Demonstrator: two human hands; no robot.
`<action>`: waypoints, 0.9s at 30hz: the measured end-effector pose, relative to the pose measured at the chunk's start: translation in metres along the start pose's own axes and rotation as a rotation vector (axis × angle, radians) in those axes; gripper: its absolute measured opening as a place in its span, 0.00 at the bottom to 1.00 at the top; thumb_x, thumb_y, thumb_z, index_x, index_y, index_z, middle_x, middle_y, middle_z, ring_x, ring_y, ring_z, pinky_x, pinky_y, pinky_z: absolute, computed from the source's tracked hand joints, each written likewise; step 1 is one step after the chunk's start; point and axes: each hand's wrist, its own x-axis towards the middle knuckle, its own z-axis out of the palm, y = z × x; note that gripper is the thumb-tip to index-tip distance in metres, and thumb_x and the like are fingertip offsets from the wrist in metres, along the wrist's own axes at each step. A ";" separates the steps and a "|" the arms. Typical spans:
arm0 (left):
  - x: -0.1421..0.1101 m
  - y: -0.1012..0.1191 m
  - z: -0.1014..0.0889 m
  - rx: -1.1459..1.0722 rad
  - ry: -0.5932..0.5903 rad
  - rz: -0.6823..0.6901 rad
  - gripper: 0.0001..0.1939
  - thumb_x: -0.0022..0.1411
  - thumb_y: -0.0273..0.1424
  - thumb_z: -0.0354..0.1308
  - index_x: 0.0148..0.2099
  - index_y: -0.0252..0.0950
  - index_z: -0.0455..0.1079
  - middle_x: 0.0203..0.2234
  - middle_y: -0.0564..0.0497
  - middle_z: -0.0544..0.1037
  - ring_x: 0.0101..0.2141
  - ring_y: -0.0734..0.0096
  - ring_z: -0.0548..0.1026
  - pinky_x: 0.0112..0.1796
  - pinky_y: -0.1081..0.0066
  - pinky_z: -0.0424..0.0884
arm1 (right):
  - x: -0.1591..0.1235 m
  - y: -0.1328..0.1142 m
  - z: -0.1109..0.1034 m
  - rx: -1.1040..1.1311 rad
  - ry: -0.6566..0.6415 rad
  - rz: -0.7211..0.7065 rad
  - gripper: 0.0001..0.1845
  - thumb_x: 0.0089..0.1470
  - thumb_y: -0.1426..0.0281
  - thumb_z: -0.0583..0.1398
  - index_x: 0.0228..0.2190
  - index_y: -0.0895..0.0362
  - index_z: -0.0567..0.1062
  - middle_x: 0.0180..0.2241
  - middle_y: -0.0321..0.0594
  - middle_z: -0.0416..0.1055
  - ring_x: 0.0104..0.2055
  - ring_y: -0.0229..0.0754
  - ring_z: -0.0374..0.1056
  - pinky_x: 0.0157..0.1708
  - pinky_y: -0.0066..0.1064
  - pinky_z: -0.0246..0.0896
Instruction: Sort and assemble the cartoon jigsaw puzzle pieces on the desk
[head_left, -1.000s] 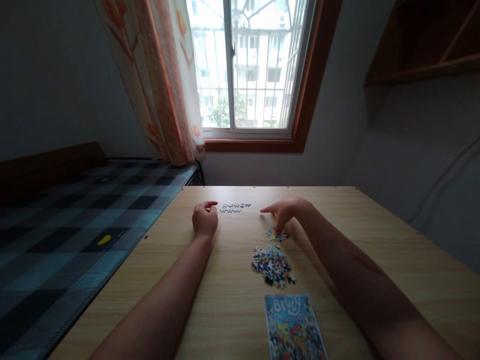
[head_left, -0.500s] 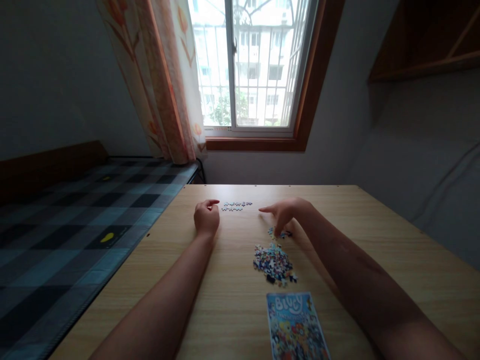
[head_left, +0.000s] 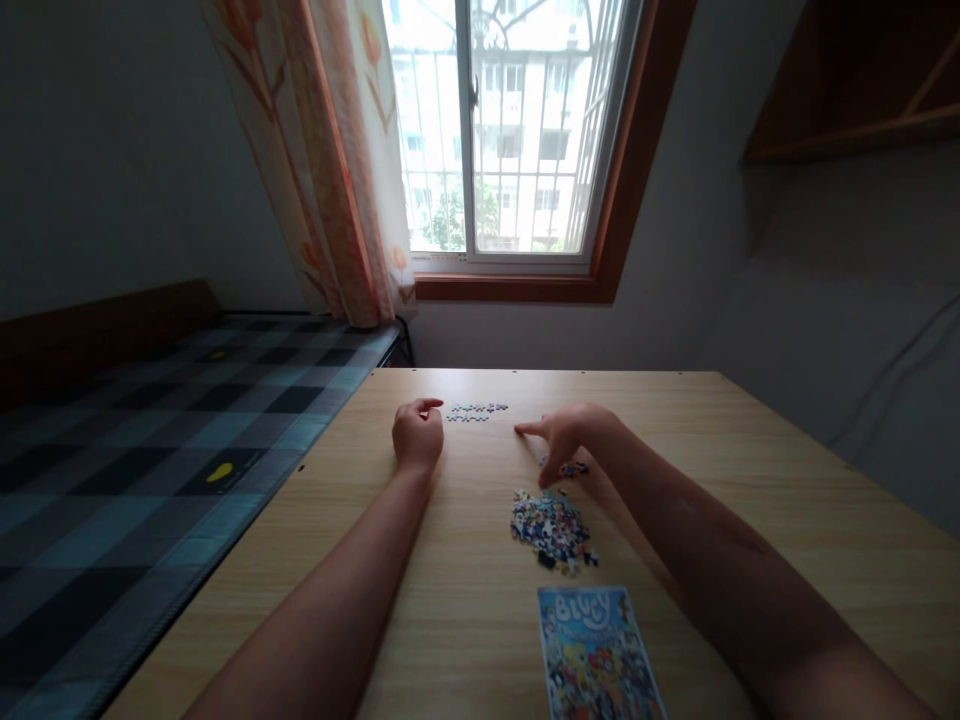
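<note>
A heap of small colourful puzzle pieces [head_left: 551,530] lies mid-table on the wooden table [head_left: 750,480]. My right hand [head_left: 568,436] hovers over the heap's far edge, index finger stretched left, other fingers reaching down to a few loose pieces [head_left: 574,468]. My left hand [head_left: 417,437] rests on the table in a loose fist, thumb out, nothing visible in it. Just right of it lies a short joined strip of pieces [head_left: 475,411]. A picture card with a cartoon print [head_left: 596,655] lies at the near edge.
A bed with a dark checked cover [head_left: 150,450] butts against the table's left side. A window [head_left: 517,130] with an orange flowered curtain [head_left: 330,170] is beyond the table. A wooden shelf [head_left: 847,90] hangs at the upper right.
My right hand has drifted slightly toward me over the loose pieces. The view has shifted a little to the left. My left hand stays put.
</note>
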 end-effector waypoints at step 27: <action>-0.002 0.003 -0.002 0.006 -0.017 0.001 0.13 0.55 0.26 0.52 0.37 0.38 0.79 0.36 0.48 0.77 0.34 0.68 0.73 0.48 0.66 0.69 | 0.000 -0.008 0.004 -0.058 0.040 -0.031 0.70 0.29 0.47 0.73 0.68 0.43 0.46 0.67 0.49 0.52 0.65 0.64 0.54 0.58 0.48 0.57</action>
